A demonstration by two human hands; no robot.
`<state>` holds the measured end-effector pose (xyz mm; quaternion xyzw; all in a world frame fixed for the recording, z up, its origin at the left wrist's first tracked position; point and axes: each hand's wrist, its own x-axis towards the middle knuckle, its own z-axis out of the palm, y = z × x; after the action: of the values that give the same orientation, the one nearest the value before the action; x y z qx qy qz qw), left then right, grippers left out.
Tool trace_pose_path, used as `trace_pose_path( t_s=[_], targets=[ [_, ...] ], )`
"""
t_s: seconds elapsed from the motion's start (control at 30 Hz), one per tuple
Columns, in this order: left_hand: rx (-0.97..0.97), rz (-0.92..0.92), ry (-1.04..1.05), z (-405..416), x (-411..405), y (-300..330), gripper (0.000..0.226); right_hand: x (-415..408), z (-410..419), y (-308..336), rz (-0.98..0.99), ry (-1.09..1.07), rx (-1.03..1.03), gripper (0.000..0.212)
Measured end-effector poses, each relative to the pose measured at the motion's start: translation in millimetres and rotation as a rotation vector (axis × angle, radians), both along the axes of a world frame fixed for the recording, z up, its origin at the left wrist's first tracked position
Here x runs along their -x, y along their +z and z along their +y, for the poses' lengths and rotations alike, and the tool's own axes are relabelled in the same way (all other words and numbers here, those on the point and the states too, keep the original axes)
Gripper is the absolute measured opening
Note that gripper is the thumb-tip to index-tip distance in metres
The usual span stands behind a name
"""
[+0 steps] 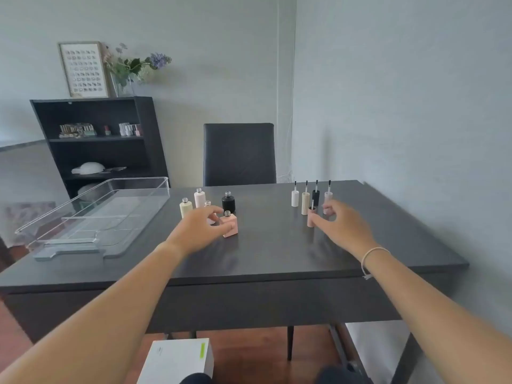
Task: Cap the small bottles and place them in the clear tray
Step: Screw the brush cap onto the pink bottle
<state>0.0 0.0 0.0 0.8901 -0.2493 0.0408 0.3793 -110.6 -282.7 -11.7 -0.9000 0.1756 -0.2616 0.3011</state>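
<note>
Several uncapped small bottles stand mid-table: cream (186, 208), pale pink (199, 198), black (228, 202) and a square pink bottle (231, 226); one more is partly hidden behind my left hand (201, 230). Its spread fingers reach the square pink bottle's left side without closing around it. To the right, brush caps stand with the brushes up: white (295, 198), cream (305, 204), black (315, 195), pale pink (328, 195) and a pink cap (311, 218). My right hand (342, 227) hovers open just right of the pink cap. The clear tray (69, 252) lies empty at the table's left.
The dark table (263, 261) stands against a grey wall on the right. A dark chair (239, 153) is behind it and a black shelf unit (97, 139) at the back left. A white box (177, 361) lies below the table's near edge.
</note>
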Motion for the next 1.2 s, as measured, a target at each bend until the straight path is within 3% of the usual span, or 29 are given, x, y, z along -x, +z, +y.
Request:
trace_pose_path(
  t_s=[0.4,0.73,0.9,1.2],
  targets=[
    [0.05,-0.043,0.027,-17.0,-8.4,-17.5,0.039,-26.0,12.3,-6.9,0.007,0.03,0.02,0.025],
    [0.143,-0.049,-0.086,-46.2,-16.4,-16.8,0.023,-51.6,37.8,-8.7,-0.094,0.239,-0.003,0.005],
    [0.206,-0.071,-0.094,-60.3,-25.4,-15.5,0.021,-69.3,45.3,-6.8,-0.091,0.33,-0.077,0.007],
    [0.3,-0.049,-0.131,-64.8,-36.4,-22.6,0.028,-78.0,47.7,-5.1,-0.165,0.467,-0.225,0.028]
  ],
)
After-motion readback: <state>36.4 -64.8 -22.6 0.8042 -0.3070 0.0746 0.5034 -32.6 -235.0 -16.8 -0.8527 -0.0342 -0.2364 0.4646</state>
